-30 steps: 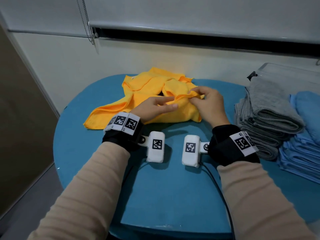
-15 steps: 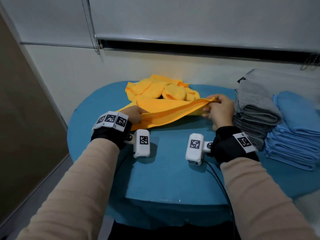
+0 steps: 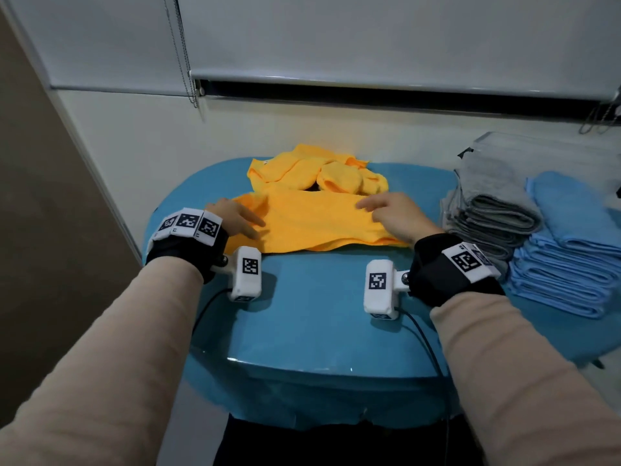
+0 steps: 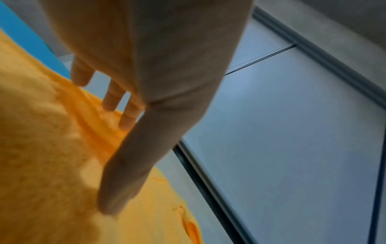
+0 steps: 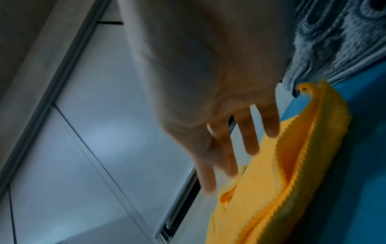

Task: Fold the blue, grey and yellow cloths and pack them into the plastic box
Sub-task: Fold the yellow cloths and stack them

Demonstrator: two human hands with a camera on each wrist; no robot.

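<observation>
A yellow cloth (image 3: 316, 223) lies folded over in the middle of the blue table (image 3: 312, 314), its fold showing a double edge on the right in the right wrist view (image 5: 292, 165). My left hand (image 3: 235, 218) rests flat on the cloth's left end with straight fingers (image 4: 117, 97). My right hand (image 3: 393, 213) hovers over its right end, fingers (image 5: 248, 137) spread and holding nothing. More crumpled yellow cloths (image 3: 316, 174) lie behind. Folded grey cloths (image 3: 494, 210) and blue cloths (image 3: 571, 257) are stacked at the right. A clear plastic box (image 3: 551, 146) stands behind them.
A wall with a window blind (image 3: 369, 38) and its hanging cord (image 3: 183, 52) rises just behind the table. The table's near half is bare blue surface. Cables run from the wrist cameras off the front edge (image 3: 426, 344).
The yellow cloth, held stretched in the air between both hands, now lies on the table. Both hands have let go of it and their fingers have straightened.
</observation>
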